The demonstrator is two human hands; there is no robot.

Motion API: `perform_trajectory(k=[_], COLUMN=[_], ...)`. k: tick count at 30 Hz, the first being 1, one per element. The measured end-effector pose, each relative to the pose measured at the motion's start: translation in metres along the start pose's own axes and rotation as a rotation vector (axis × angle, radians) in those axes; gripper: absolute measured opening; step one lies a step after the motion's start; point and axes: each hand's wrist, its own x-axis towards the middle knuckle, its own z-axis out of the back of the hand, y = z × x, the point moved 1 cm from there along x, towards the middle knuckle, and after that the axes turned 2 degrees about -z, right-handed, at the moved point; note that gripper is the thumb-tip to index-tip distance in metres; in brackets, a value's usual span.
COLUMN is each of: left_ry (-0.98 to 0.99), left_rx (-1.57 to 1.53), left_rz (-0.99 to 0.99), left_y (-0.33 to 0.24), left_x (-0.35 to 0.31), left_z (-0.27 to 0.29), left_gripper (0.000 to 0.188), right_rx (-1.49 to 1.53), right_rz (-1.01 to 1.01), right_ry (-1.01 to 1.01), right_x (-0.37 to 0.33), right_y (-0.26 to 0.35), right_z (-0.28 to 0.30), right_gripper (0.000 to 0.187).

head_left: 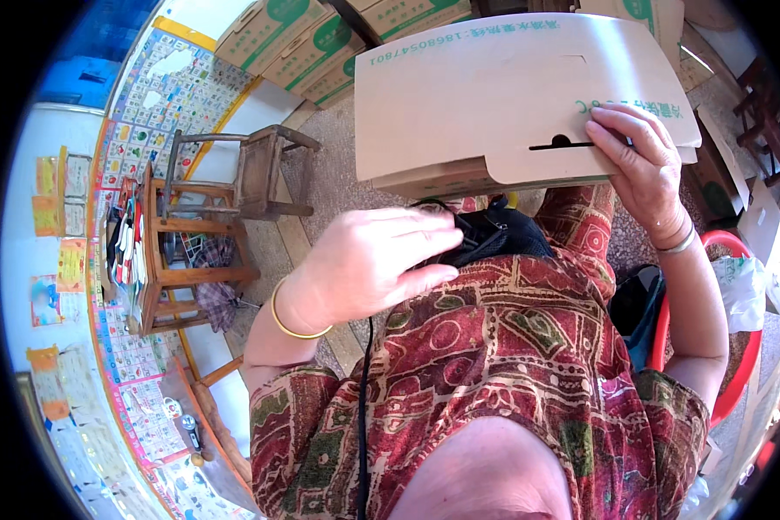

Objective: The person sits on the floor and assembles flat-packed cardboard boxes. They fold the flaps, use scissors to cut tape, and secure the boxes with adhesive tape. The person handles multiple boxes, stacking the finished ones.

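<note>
Both hands of mine are up in front of me: the right hand [640, 160] lies with bent fingers on a large, flat-topped tan cardboard box with green printing [485, 91], by its near right corner, while the left hand [373, 260] is apart from it, short of its near left corner. Left thumb and fingers leave a narrow gap between them, with nothing in it that shows; the palm is turned away. Whether the right hand pinches the board or only rests on it, I cannot tell.

The box lies ahead of the left hand and extends leftward from the right, its long axis running left to right across me. My right hand is nearer, touching it just beside the dark narrow slot [542, 147] along its near edge.

Counted: one box at my hands, one slot, one black zipped fabric pouch [507, 236] near the left fingertips, one yellow bangle [279, 317] and one pale bangle [680, 243] on my wrists, one round red plastic tub [737, 399] at my right, and, beyond the box's far left corner, at least three tan cartons with green bands [303, 54].
</note>
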Motion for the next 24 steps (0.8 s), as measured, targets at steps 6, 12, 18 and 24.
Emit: perform_trajectory(k=[6, 12, 18, 24], left_ry=[-0.319, -0.163, -0.288, -0.33], left_rx=[0.457, 0.369, 0.488, 0.474], left_rz=[-0.084, -0.077, 0.004, -0.03], left_y=[0.01, 0.012, 0.024, 0.045], left_x=[0.059, 0.081, 0.084, 0.102], left_z=[0.001, -0.023, -0.038, -0.022], left_gripper=[0.05, 0.074, 0.061, 0.052], right_rx=[0.028, 0.038, 0.023, 0.001], right_rz=[0.004, -0.034, -0.013, -0.014], right_ry=[0.002, -0.007, -0.055, -0.041], right_x=[0.002, 0.005, 0.01, 0.026], right_y=[-0.001, 0.012, 0.012, -0.005], right_z=[0.001, 0.004, 0.0, -0.003], right_gripper=[0.032, 0.033, 0.03, 0.028])
